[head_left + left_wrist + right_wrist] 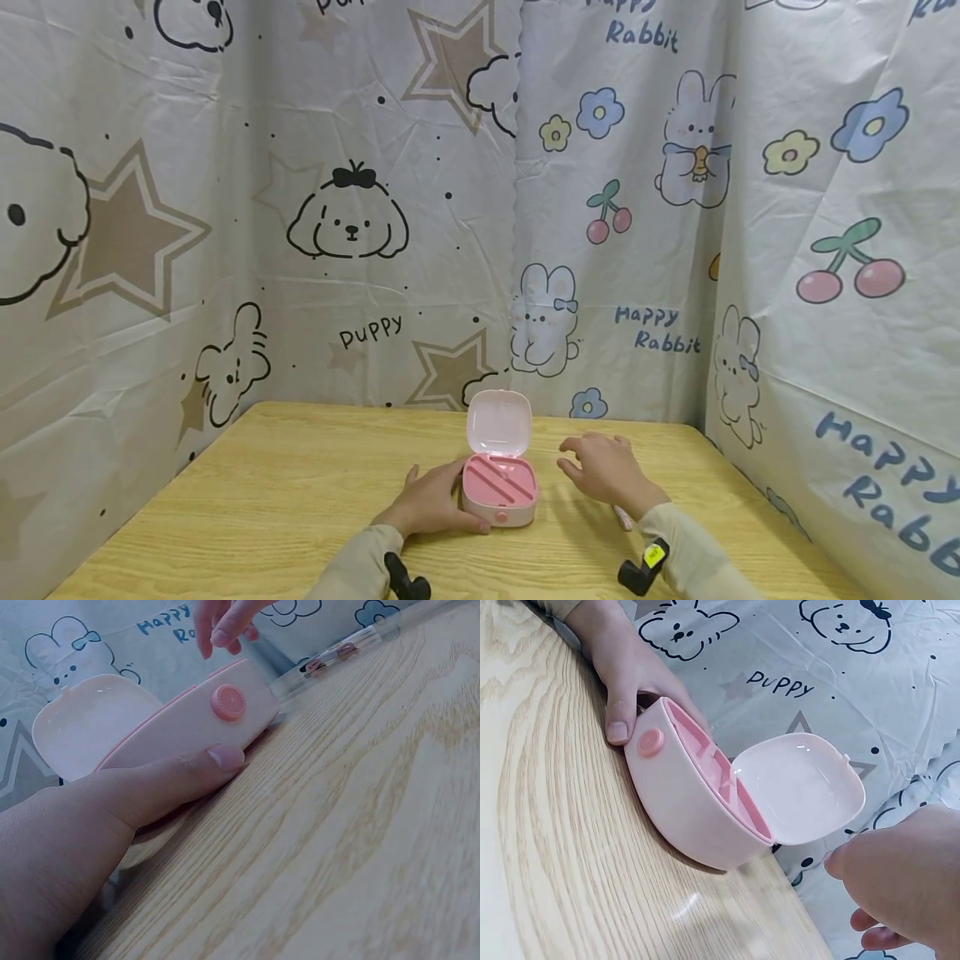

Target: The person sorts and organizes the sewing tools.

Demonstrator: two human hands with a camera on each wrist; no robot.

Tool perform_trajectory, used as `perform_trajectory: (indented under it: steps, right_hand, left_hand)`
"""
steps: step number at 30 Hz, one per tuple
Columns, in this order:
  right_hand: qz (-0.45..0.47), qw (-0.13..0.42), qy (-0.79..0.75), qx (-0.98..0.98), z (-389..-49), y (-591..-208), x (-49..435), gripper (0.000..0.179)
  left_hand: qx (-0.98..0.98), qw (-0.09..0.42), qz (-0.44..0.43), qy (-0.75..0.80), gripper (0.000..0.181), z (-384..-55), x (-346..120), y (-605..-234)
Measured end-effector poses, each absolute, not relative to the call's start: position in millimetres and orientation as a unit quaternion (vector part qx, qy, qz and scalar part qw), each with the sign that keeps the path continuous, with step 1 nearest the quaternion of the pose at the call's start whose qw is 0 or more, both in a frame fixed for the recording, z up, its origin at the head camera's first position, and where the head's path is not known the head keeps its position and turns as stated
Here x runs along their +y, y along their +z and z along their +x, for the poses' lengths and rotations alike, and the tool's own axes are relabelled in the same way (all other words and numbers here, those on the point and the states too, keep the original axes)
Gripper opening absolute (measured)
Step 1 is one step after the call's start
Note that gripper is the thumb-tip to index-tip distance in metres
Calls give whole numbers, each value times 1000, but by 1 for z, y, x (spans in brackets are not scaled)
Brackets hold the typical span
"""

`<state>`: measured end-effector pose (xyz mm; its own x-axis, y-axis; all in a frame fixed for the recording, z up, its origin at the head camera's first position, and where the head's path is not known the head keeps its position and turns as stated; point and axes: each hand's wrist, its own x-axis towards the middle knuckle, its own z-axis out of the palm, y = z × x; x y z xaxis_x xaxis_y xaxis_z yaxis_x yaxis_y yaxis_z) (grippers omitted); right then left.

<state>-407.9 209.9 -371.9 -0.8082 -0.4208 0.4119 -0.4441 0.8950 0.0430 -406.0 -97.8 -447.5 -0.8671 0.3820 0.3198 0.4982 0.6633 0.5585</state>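
A small pink hinged-lid box [501, 517] stands on the table with its lid [498, 423] raised at the back. Slanted dividers [501, 482] cross its darker pink inside, and a round pink button [228, 702] is on its front. My left hand [431, 502] holds the box from the left, thumb along the front near the base and fingers round the far side, partly hidden. To the right of the box, my right hand [606, 468] hovers above the table with loosely bent fingers, holding nothing. A slim clear-and-patterned piece [622, 518] lies beneath my right wrist.
The wooden table [300, 483] extends around the box on all sides. Printed cloth curtains [420, 208] enclose its back and both sides, close behind the table's far edge.
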Motion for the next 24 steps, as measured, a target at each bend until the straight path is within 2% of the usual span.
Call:
perform_trajectory:
  steps: [10,18,24]
  right_hand:
    - [216,209,23,-954,-405,-373,230,19]
    - [199,192,24,-961,-399,-376,240,19]
    - [187,175,25,-966,-396,-378,248,19]
  left_hand:
    - [-905,85,-244,-339,110,-406,-98,-448]
    - [-908,90,-244,-329,116,-405,-99,-450]
    - [-910,87,-238,-329,114,-404,-99,-450]
